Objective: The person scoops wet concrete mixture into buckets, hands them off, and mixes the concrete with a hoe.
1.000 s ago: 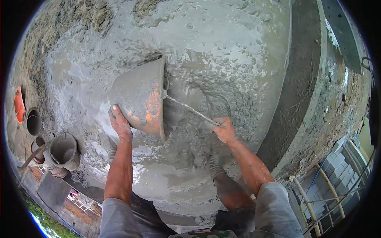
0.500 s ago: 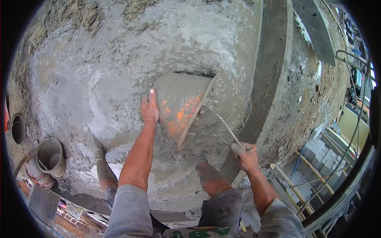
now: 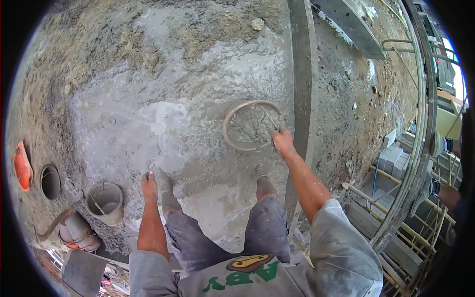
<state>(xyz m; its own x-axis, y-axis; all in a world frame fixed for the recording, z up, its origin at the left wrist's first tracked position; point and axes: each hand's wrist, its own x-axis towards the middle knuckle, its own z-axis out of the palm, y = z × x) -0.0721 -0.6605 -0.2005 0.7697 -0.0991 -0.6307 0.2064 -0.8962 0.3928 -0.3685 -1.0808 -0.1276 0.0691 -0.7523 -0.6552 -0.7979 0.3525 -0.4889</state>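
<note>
A mortar-coated bucket (image 3: 228,129) stands upright in the wet grey mix, filled to near its rim with lumpy mortar (image 3: 250,123). My right hand (image 3: 282,141) is closed around its thin handle (image 3: 268,115) at the rim's right side. My left hand (image 3: 149,187) hangs over the wet mortar near my left leg, holding nothing, with its fingers loosely extended. Both my feet are sunk in the mix, below and to the left of the bucket.
A low concrete edge (image 3: 303,74) runs along the right of the mix. At left are an empty bucket (image 3: 115,217), stacked buckets (image 3: 74,228), another bucket (image 3: 50,182) and an orange piece (image 3: 23,166). Bamboo poles and another person's feet (image 3: 433,185) are at far right.
The bucket has gone from lying tilted in the mix to upright and full. My left hand has let go of its side and moved left. My right hand still grips the handle.
</note>
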